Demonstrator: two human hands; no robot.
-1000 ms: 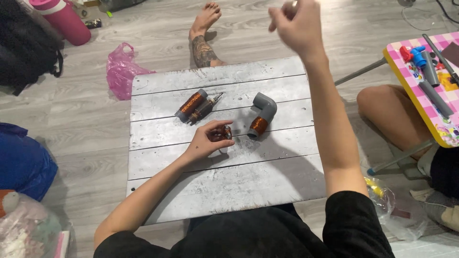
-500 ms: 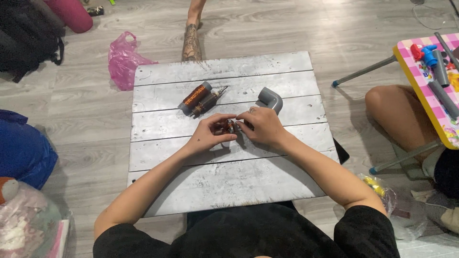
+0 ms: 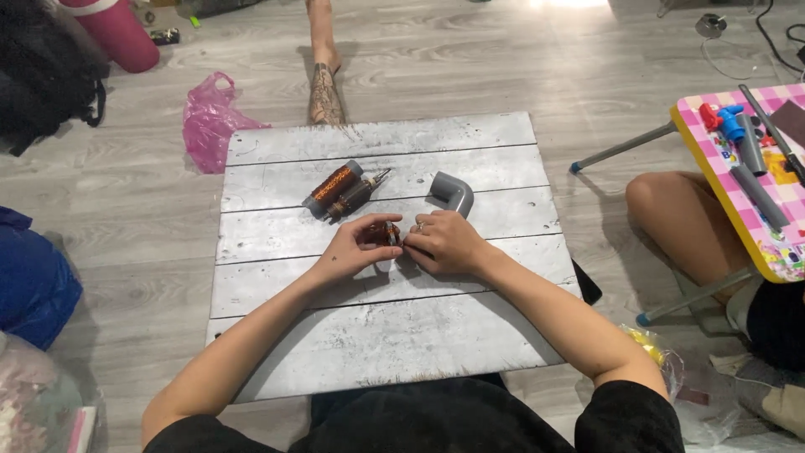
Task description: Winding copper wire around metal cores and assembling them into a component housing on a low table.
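At the middle of the white plank tabletop (image 3: 386,335), your left hand (image 3: 350,250) and right hand (image 3: 444,242) met fingertip to fingertip, fingers closed on a small copper-wound coil (image 3: 389,232) — its long axis hidden — equally near both.

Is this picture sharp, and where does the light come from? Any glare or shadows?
Head view: mostly sharp, though the small coil between the left hand and right hand is too small for detail; a bright glare patch on the floor at the top edge suggests light from ahead; soft shadows lie under the hands on the grey board.
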